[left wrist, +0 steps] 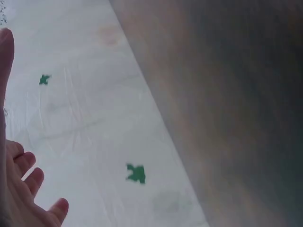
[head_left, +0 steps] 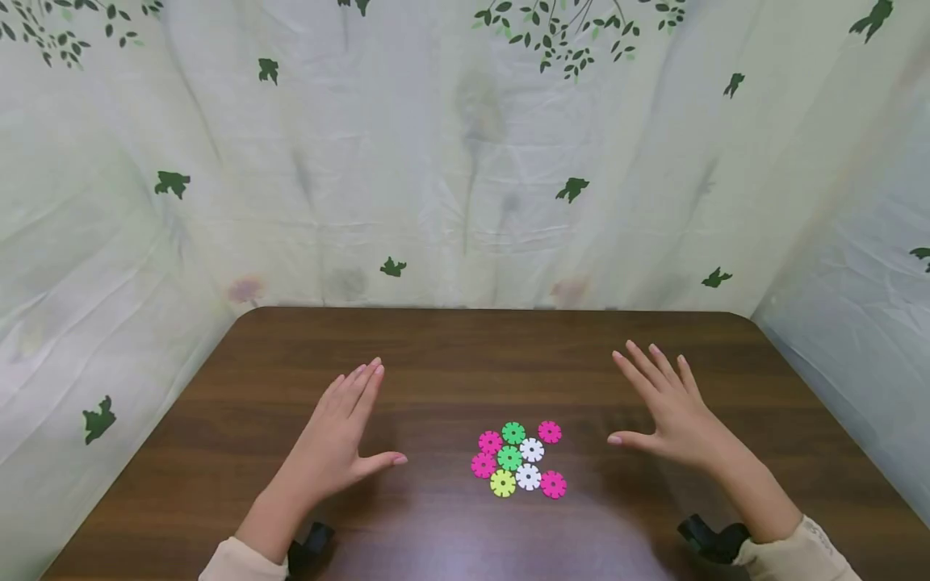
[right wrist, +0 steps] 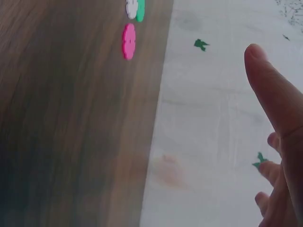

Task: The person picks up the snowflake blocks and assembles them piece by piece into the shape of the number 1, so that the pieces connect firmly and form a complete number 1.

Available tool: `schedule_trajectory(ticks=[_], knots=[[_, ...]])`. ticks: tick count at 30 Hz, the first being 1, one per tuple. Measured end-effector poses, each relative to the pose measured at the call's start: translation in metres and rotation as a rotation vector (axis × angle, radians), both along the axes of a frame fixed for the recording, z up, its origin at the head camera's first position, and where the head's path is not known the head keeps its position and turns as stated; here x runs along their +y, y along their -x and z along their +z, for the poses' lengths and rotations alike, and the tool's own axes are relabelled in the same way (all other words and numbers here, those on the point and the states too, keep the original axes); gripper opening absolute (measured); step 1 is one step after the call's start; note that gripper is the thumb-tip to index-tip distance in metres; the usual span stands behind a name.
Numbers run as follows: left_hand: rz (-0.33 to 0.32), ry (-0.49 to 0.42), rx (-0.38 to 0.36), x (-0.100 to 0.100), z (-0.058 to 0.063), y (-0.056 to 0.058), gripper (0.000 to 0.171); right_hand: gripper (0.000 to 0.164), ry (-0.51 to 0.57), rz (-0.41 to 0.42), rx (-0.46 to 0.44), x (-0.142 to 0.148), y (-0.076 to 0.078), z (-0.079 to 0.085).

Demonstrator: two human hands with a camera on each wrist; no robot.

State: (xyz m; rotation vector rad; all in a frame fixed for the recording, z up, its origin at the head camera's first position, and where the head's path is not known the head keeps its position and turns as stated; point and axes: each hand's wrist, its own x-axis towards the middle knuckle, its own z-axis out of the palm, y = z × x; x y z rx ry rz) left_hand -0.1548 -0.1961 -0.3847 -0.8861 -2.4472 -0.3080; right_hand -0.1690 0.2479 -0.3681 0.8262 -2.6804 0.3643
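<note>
A cluster of small flat notched discs lies on the brown table between my hands. Several are pink (head_left: 554,485), two are green (head_left: 509,458), two white (head_left: 528,477) and one yellow (head_left: 503,483). My left hand (head_left: 330,448) is held over the table to the left of the discs, fingers straight and thumb pointing toward them, touching none. On the other side my right hand (head_left: 676,415) hovers with fingers spread, apart from the discs. A pink disc (right wrist: 129,41) shows in the right wrist view; the left wrist view holds no disc.
The wooden table (head_left: 436,355) has rounded far corners. A pale curtain (head_left: 436,161) with green bird and leaf prints hangs behind it and along both sides. Dark straps with mounts (head_left: 715,541) sit at both wrists, near cream sleeves (head_left: 799,557).
</note>
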Motion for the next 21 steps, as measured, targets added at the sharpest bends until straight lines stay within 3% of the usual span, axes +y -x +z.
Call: schedule_trajectory(ticks=[5,13,21], knots=[[-0.078,-0.068,-0.043,0.019,-0.008,-0.002,0.105,0.100,0.058,0.072,-0.008,-0.011,0.004,-0.006],[-0.124,-0.139,-0.140,0.044,-0.020,-0.006,0.107,0.098,0.187,0.191,-0.078,-0.026,0.010,-0.023],[-0.157,-0.254,-0.315,0.061,-0.030,-0.012,0.100,0.089,0.257,0.153,-0.213,-0.042,0.009,-0.038]])
